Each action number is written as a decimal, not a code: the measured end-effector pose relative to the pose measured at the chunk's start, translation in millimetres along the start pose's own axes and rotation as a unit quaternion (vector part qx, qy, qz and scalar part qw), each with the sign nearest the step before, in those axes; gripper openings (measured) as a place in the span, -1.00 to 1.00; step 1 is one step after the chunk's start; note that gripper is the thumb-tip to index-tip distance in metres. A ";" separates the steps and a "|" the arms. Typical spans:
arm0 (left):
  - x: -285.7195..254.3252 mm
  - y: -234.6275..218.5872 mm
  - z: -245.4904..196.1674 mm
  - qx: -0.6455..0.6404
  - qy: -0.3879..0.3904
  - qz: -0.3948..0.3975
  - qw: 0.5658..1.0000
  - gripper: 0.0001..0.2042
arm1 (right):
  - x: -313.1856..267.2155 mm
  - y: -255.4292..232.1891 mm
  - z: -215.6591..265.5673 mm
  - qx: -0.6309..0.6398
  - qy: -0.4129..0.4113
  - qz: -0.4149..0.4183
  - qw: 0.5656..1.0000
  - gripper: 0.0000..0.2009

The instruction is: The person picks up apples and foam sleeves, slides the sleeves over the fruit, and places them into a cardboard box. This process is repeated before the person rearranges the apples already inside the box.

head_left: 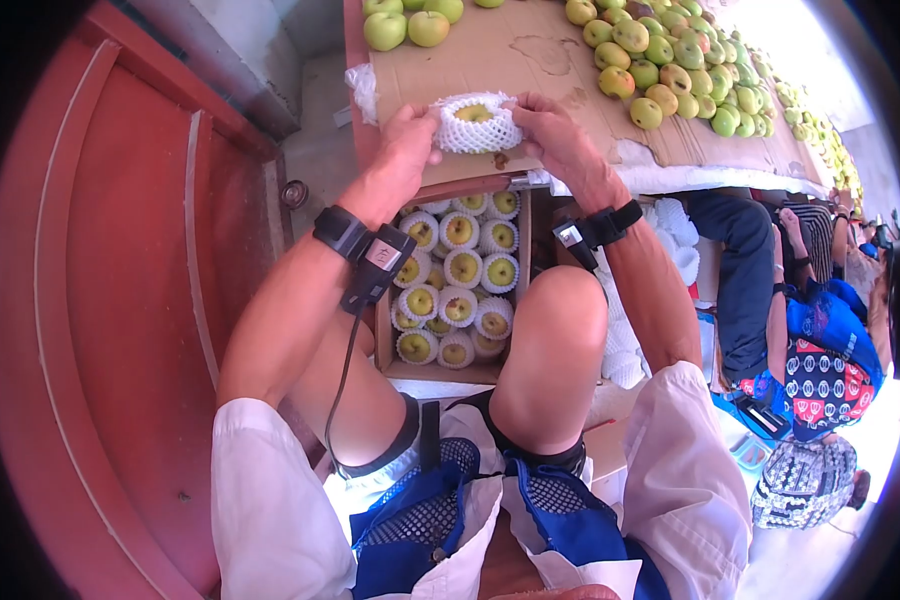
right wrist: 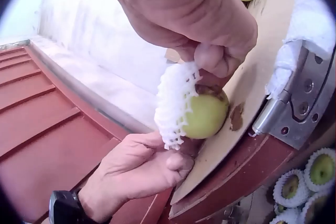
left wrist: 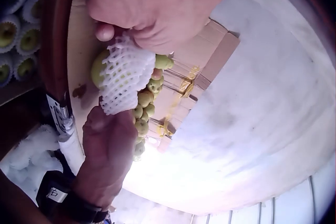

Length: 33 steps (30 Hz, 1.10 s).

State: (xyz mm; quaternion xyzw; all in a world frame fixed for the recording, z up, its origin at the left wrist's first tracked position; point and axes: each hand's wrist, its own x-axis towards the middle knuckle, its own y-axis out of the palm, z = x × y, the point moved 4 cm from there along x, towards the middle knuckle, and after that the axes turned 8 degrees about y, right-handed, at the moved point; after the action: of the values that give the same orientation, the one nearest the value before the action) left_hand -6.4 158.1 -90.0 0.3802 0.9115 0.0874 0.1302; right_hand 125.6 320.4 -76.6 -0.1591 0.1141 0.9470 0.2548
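Note:
A green apple (right wrist: 207, 116) sits partly inside a white foam net sleeve (head_left: 480, 135), just above the cardboard-covered tabletop. My left hand (head_left: 408, 145) pinches one side of the sleeve's edge between thumb and fingers. On the opposite side my right hand (head_left: 560, 132) pinches the edge too, so the net is stretched between both hands. In the right wrist view the apple's lower part bulges bare out of the net, with a brown patch near its top. Below, between the knees, a box (head_left: 382, 335) holds several rows of apples in foam nets.
Loose apples (head_left: 675, 75) are heaped at the back right of the cardboard (head_left: 540, 60); several greener apples (head_left: 429, 28) lie at the back left. White foam nets (head_left: 673, 235) are piled right of the box. A red door (head_left: 110, 300) stands at the left. Other people sit at the right.

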 end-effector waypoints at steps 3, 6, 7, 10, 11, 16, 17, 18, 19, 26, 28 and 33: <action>-3.9 4.2 -1.4 0.072 0.003 -0.026 0.997 -0.85 | -1.8 5.1 -3.1 -0.022 0.000 -0.019 1.000 -0.84; -6.0 9.3 -4.7 0.121 0.008 -0.047 0.991 -0.85 | -1.0 4.5 -4.2 -0.048 0.000 -0.030 0.998 -0.80; -5.6 8.9 -4.4 0.132 0.010 -0.053 0.990 -0.85 | -1.7 3.6 -2.7 -0.050 0.003 -0.021 0.999 -0.80; -5.0 7.6 -1.9 0.092 0.024 -0.052 0.994 -0.85 | -6.0 3.9 -0.8 -0.062 0.002 -0.015 0.998 -0.77; -2.9 6.2 0.1 0.076 0.028 -0.054 0.995 -0.85 | -6.6 4.7 -0.2 -0.067 -0.001 -0.016 0.998 -0.76; -1.6 7.2 3.2 -0.020 0.032 -0.065 0.997 -0.86 | -8.2 9.1 -0.6 0.022 -0.025 -0.014 0.999 -0.74; -0.7 7.6 3.3 -0.015 0.034 -0.063 0.997 -0.86 | -7.2 7.7 -1.0 0.031 -0.030 -0.013 0.999 -0.74; 0.4 7.8 3.0 -0.010 0.037 -0.061 0.997 -0.86 | -6.0 6.3 -1.3 0.028 -0.033 -0.013 0.999 -0.74; 0.5 8.5 0.5 -0.005 0.039 -0.060 0.997 -0.86 | -4.9 5.4 -1.0 0.026 -0.036 -0.013 0.999 -0.74; -9.9 16.2 -3.9 -0.024 0.003 0.004 1.000 -0.80 | -1.2 4.5 -0.2 0.028 -0.032 -0.027 0.999 -0.76; -8.0 16.6 -5.1 -0.044 0.002 0.007 0.999 -0.79 | -3.1 6.8 -0.3 0.072 -0.041 -0.016 0.996 -0.76; -10.1 16.9 -8.7 -0.092 0.017 0.009 0.996 -0.80 | -3.9 7.5 4.4 0.112 -0.044 0.007 0.993 -0.78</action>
State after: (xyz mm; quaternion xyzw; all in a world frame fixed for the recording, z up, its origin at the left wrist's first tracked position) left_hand 9.1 162.1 -75.7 0.3734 0.8981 0.1791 0.1480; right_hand 123.9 313.6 -70.2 -0.0871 0.2093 0.9361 0.2688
